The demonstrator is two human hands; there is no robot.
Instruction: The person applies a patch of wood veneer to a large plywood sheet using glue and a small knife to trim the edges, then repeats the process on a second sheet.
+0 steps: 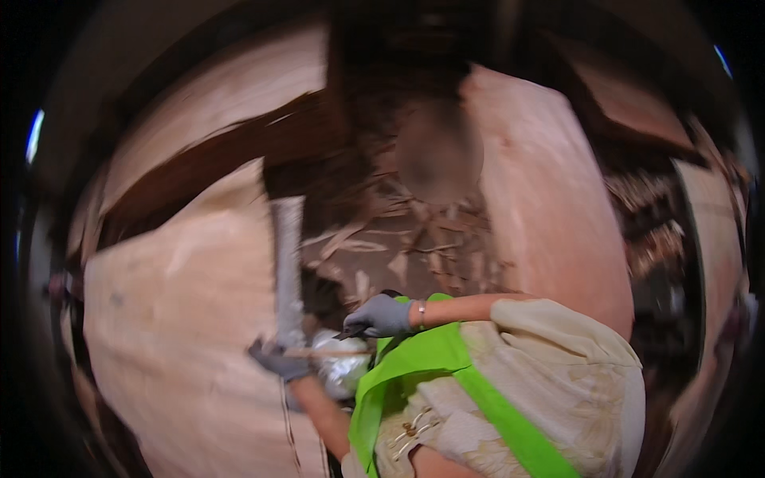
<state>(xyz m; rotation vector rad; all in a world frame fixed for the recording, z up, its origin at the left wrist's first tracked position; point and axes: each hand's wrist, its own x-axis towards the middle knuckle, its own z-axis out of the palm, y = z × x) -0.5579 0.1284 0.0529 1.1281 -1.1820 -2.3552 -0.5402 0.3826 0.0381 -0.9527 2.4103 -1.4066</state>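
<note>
My left hand (280, 360), in a grey glove with dark fingertips, is at the right edge of a large pale wood veneer sheet (183, 319). A thin wooden strip (331, 352) runs rightward from its fingers, which look closed on the strip's end, though motion blurs them. My right hand (384, 316), also gloved in grey, is closed around a small dark tool (351, 331) that looks like a knife. Its tip points left, just above the strip. Below the strip sits a shiny whitish plastic-looking bundle (340, 376), close to my body.
A tall stack of veneer (239, 80) stands at the far left. Another pale sheet (550, 183) slopes down on the right. Torn wood scraps (430, 247) litter the floor between them. A narrow greyish strip (287, 263) lies along the left sheet's edge.
</note>
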